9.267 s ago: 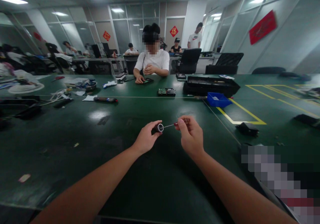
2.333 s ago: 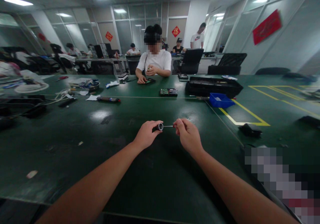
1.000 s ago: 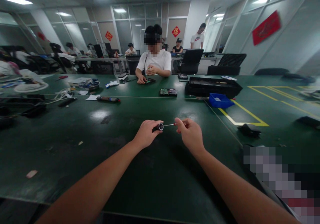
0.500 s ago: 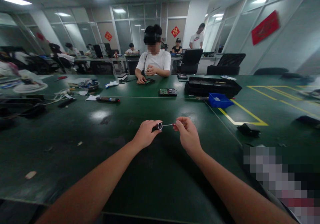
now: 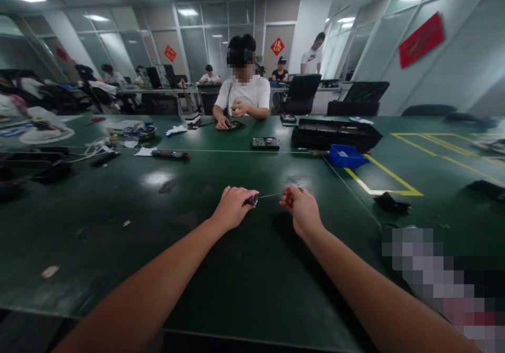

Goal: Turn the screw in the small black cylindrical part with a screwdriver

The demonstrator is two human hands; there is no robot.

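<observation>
In the head view, your left hand (image 5: 230, 208) is curled around a short dark cylinder (image 5: 253, 200), gripping it between thumb and fingers with its pale-ringed open end facing right. Your right hand (image 5: 304, 209) grasps a screwdriver-like tool (image 5: 271, 195) by its reddish handle, most of which your fingers hide. The tool's thin metal shaft lies nearly level in the gap between your hands and points at the cylinder's ringed end; you cannot tell from here whether the tip touches it. Both things are in front of you over the near part of the green table (image 5: 232, 290). Beyond your hands lies a metal block with a green circuit board (image 5: 265, 143). Off to the right of it stand a long black box (image 5: 335, 143) and, just in front of that, a blue tray (image 5: 349, 161). On the left, a dark pen-like tool (image 5: 170, 154) lies beside a scrap of white paper (image 5: 144, 152). Across the table from you, a co-worker in a white shirt (image 5: 256, 94) has one hand at a dark flat piece (image 5: 236, 125) on the tabletop
</observation>
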